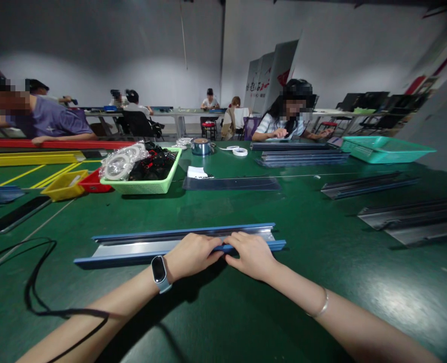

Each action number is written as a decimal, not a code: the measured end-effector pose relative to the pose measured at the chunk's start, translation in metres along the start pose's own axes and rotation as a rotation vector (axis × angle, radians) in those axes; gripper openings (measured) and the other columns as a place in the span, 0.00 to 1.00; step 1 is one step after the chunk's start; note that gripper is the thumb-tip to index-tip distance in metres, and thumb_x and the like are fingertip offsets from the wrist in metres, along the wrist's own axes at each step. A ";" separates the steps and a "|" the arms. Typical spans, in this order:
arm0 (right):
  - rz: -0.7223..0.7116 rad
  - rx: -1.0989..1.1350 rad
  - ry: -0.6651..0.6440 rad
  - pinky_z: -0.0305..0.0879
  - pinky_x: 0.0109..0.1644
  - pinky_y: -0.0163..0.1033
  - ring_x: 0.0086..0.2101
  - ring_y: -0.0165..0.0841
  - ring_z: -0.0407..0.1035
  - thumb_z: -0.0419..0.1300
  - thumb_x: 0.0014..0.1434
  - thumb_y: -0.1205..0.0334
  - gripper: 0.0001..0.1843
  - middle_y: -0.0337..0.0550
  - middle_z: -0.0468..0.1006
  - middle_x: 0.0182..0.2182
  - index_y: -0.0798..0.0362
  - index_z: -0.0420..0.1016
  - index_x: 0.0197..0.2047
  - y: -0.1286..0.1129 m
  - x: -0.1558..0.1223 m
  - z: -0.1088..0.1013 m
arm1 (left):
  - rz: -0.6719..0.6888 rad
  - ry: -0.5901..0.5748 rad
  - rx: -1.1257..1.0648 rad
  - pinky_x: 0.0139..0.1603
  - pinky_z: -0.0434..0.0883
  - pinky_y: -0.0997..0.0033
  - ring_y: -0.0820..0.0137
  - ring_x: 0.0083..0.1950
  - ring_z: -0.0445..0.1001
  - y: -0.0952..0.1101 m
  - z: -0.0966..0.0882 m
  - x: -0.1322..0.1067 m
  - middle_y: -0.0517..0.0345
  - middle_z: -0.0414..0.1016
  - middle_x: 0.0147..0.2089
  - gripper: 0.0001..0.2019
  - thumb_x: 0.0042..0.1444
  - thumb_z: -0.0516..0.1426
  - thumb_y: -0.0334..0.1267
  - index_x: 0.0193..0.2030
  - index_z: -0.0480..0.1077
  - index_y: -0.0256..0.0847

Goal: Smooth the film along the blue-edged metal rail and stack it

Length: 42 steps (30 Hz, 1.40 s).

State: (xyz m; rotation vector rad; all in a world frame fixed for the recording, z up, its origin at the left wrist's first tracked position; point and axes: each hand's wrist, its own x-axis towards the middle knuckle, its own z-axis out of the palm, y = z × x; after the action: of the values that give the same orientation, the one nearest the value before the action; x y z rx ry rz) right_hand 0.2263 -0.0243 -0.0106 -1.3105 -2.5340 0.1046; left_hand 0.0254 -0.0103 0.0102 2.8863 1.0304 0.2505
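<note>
A long metal rail (140, 246) with blue-filmed edges lies flat on the green table in front of me. My left hand (191, 254), with a smart band on the wrist, rests on the rail's near blue edge, fingers curled over it. My right hand (250, 253), a bracelet on its wrist, touches the same edge right beside the left one, fingers bent and pressed on the blue film. The two hands nearly meet at the rail's middle-right.
A light green basket (146, 185) of tape rolls and black parts, yellow (63, 185) and red trays stand at the far left. More rails (367, 184) lie right, a teal basket (385, 149) beyond. A black cable (34, 282) loops near left. A seated person (287, 123) works opposite.
</note>
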 end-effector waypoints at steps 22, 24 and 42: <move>0.037 0.012 0.027 0.62 0.42 0.40 0.41 0.38 0.68 0.59 0.51 0.62 0.29 0.45 0.75 0.42 0.52 0.58 0.56 0.001 -0.002 0.005 | 0.040 0.016 -0.098 0.40 0.69 0.70 0.67 0.40 0.75 0.007 0.009 0.023 0.54 0.76 0.39 0.12 0.64 0.47 0.41 0.41 0.69 0.39; 0.035 0.018 0.029 0.62 0.43 0.40 0.42 0.38 0.68 0.60 0.51 0.63 0.29 0.45 0.75 0.43 0.52 0.59 0.56 0.001 -0.002 0.005 | 0.047 0.014 -0.080 0.39 0.69 0.70 0.66 0.39 0.76 0.007 0.009 0.025 0.53 0.76 0.39 0.13 0.64 0.47 0.41 0.41 0.70 0.39; 0.004 0.002 0.098 0.64 0.48 0.44 0.44 0.40 0.66 0.59 0.51 0.64 0.26 0.48 0.73 0.43 0.58 0.63 0.55 0.004 -0.002 0.013 | -0.086 0.077 0.000 0.35 0.69 0.68 0.65 0.33 0.74 0.021 0.013 0.026 0.54 0.75 0.32 0.11 0.61 0.49 0.40 0.37 0.70 0.38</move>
State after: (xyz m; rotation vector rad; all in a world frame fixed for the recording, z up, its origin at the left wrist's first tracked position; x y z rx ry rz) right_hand 0.2265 -0.0225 -0.0245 -1.2874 -2.4486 0.0427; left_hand 0.0609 -0.0101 0.0036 2.8438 1.1639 0.3590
